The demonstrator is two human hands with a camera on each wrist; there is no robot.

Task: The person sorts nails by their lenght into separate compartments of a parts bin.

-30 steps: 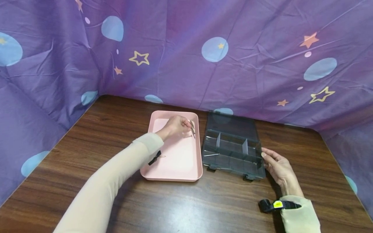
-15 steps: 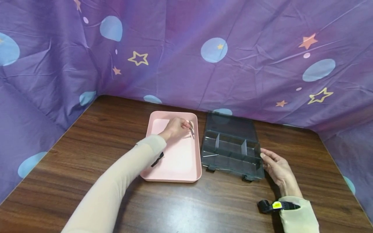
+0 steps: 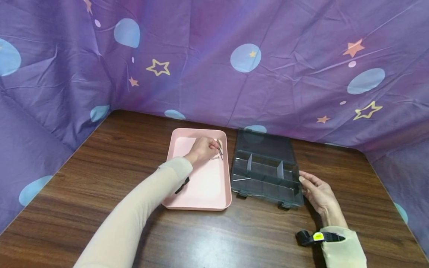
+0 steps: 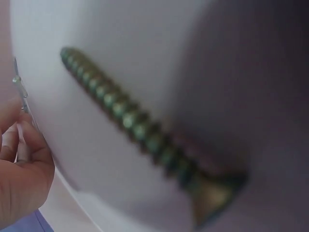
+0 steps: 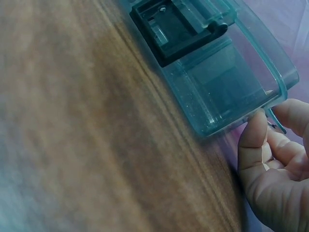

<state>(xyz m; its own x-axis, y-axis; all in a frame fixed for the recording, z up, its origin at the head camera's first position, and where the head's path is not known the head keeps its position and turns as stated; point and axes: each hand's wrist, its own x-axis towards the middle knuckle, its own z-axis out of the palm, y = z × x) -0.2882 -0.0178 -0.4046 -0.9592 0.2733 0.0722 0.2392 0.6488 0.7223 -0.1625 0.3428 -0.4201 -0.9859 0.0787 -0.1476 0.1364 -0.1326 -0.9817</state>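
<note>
My left hand [image 3: 202,148] reaches into the pink tray [image 3: 201,207], its thumb and fingertips pinching the end of a thin silver nail [image 3: 220,153] near the right wall. Another short metal fastener [image 3: 214,158] lies just below it. Up close in the left wrist view is a brass-coloured countersunk screw [image 4: 128,118] on the tray floor. My right hand [image 3: 320,191] grips the right end wall of a dark clear compartment box [image 3: 268,147] between thumb and fingers. Its lid lies back, and a silver nail [image 3: 242,179] rests in the front left compartment.
Tray and box stand side by side on a brown wooden table [image 3: 201,238]. White dividers [image 3: 280,169] split the box's rear row; black latches [image 3: 285,205] stick out at its front. A purple patterned cloth [image 3: 201,74] hangs behind the table.
The left forearm has shifted slightly to the right over the tray, while the fingertips stay at the same nail. My right hand keeps its grip on the box. The head view has shifted slightly.
</note>
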